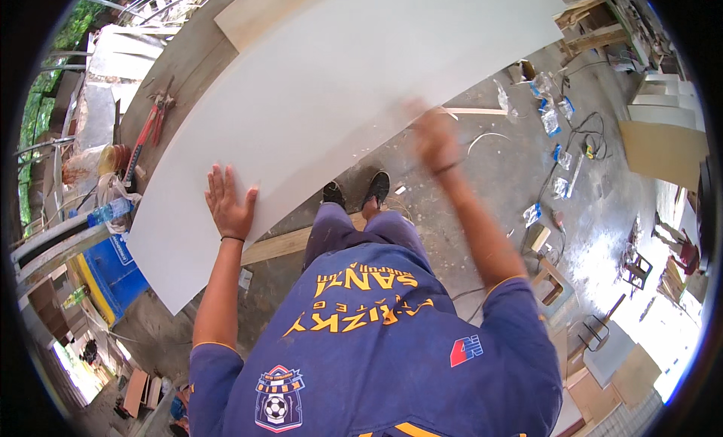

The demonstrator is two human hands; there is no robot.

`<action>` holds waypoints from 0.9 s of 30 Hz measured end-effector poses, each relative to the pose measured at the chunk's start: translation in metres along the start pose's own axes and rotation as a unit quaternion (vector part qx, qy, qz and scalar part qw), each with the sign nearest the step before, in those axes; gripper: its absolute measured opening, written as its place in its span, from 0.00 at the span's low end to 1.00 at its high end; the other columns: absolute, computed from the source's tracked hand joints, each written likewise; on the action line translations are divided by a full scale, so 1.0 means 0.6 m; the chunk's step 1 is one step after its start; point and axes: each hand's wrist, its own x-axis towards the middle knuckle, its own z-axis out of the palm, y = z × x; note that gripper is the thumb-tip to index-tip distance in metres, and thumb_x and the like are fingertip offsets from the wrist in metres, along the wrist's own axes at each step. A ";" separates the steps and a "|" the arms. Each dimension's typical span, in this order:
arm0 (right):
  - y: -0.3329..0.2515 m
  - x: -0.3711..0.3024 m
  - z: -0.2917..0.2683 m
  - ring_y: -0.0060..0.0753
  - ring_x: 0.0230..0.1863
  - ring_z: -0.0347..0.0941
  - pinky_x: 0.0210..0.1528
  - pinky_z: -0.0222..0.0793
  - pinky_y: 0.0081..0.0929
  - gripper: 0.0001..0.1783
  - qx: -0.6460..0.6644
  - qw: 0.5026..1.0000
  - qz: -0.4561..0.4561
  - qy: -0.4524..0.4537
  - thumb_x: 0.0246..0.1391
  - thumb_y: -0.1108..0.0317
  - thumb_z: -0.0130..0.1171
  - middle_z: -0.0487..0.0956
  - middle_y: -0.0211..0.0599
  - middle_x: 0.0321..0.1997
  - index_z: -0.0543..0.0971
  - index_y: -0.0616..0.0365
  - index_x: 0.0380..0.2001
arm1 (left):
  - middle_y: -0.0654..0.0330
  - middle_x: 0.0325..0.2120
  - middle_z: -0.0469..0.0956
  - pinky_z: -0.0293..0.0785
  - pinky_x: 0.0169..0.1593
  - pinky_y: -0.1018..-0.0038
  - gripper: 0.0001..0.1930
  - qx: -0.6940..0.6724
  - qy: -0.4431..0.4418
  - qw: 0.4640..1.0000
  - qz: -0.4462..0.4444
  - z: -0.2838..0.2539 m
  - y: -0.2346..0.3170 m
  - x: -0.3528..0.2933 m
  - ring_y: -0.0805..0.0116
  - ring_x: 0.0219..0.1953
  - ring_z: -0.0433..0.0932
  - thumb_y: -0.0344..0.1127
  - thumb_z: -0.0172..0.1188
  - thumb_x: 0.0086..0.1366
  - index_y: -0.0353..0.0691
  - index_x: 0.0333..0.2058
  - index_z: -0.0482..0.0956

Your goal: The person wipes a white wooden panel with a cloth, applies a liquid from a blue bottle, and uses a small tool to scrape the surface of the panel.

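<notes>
White panel, lengthwise diag., far end R

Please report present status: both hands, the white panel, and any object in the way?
Left fingers spread flat on white panel. Right fingers blurred by its near edge, contact unclear. Red-handled tool lies beside panel, not on it.

Floor glare, right fingers seemingly blurred

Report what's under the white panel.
A brownish tabletop shows past the far-left edge of the panel and seems to run beneath it. Anything else underneath is covered and cannot be seen.
</notes>
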 end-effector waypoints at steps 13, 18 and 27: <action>-0.215 -0.115 0.066 0.46 0.39 0.76 0.44 0.72 0.39 0.25 0.031 0.974 -0.073 -0.212 0.41 0.73 0.52 0.79 0.45 0.37 0.77 0.46 0.48 | 0.60 0.67 0.48 0.41 0.66 0.53 0.37 0.004 0.011 1.000 0.012 0.001 0.004 0.009 0.58 0.69 0.44 0.62 0.50 0.60 0.51 0.64 0.58; 0.037 0.047 -0.046 0.47 0.29 0.73 0.32 0.69 0.45 0.26 0.006 0.998 0.036 0.046 0.46 0.75 0.50 0.74 0.43 0.29 0.75 0.45 0.51 | 0.60 0.67 0.49 0.41 0.66 0.52 0.37 -0.008 0.011 1.000 -0.004 -0.002 0.001 0.000 0.59 0.69 0.45 0.61 0.52 0.60 0.51 0.63 0.58; -0.154 -0.084 0.046 0.48 0.39 0.75 0.41 0.72 0.38 0.24 0.011 0.977 -0.078 -0.198 0.43 0.75 0.50 0.79 0.45 0.38 0.76 0.49 0.47 | 0.61 0.67 0.48 0.40 0.67 0.52 0.37 0.000 0.011 1.000 -0.014 0.001 0.013 0.003 0.59 0.69 0.45 0.61 0.51 0.60 0.52 0.64 0.57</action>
